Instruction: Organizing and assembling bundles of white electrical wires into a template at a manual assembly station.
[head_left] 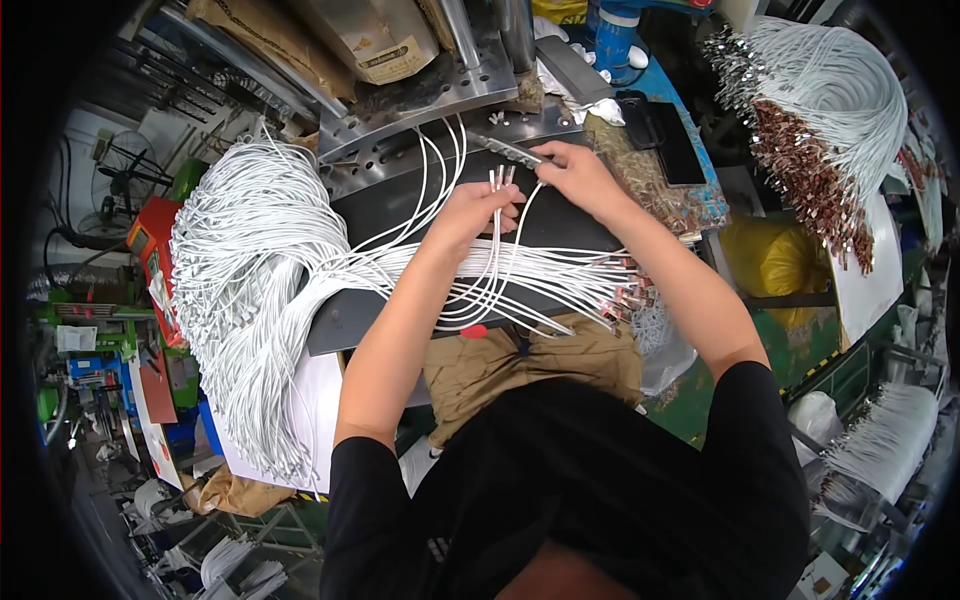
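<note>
My left hand (478, 212) is closed round a few white cables (496, 240), whose short metal-tipped ends stick up above the fingers. To its right, my right hand (578, 175) pinches one white cable (527, 212) close to its end. Its fingertips are at the right end of a narrow metal bar (515, 152) with a row of notches; whether they also touch the bar is hard to tell. Below both hands, a spread of white cables (560, 262) crosses a dark board (375, 205), with reddish-brown ends at the right. Several other cables rise left of my left hand towards the metal press.
The press's perforated steel plate (430, 100) is just ahead of my hands. A thick heap of white cables (255, 220) lies left. On the right are a black phone-like slab (678, 145), a yellow bag (775, 258) and a hanging cable bundle (835, 110). A fan (125, 170) stands far left.
</note>
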